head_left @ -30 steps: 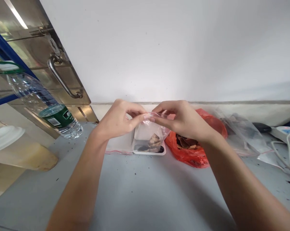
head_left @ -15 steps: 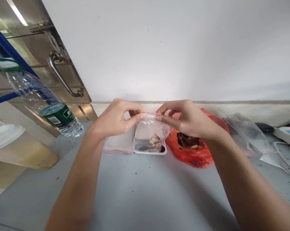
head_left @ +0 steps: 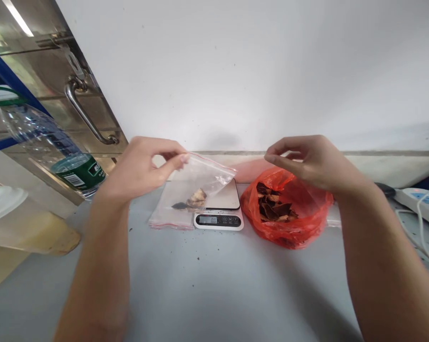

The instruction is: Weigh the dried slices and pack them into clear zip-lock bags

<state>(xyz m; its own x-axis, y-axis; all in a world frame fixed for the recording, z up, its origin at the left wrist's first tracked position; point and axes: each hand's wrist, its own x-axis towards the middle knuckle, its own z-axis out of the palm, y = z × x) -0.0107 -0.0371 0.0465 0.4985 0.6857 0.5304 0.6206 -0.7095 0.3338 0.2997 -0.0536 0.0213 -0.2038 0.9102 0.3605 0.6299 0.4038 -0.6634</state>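
My left hand (head_left: pixel 146 166) pinches the red-edged top corner of a clear zip bag (head_left: pixel 214 173). Inside the bag lie a few pale brown and dark dried pieces (head_left: pixel 197 197). It hangs tilted, partly over a kitchen scale (head_left: pixel 218 221) whose display seems to read 0.0. Off to the right, my right hand (head_left: pixel 300 159) is above the rim of a red plastic bag (head_left: pixel 289 237), fingers loosely curled and nothing visible between them. Brown dried slices (head_left: pixel 274 206) fill part of the red bag. Flat zip bags (head_left: pixel 171 213) lie stacked left of the scale.
On the left are a large water bottle (head_left: pixel 77 173) and a cloudy plastic container (head_left: pixel 32 221). A white device (head_left: pixel 421 199) with a cable stands at the right. The white wall (head_left: pixel 217 85) rises behind the grey table (head_left: pixel 207 294); dark crumbs are scattered on it.
My right hand has let go of the zip bag and moved right, above the red bag. My left hand has carried the zip bag left, uncovering the scale's display.
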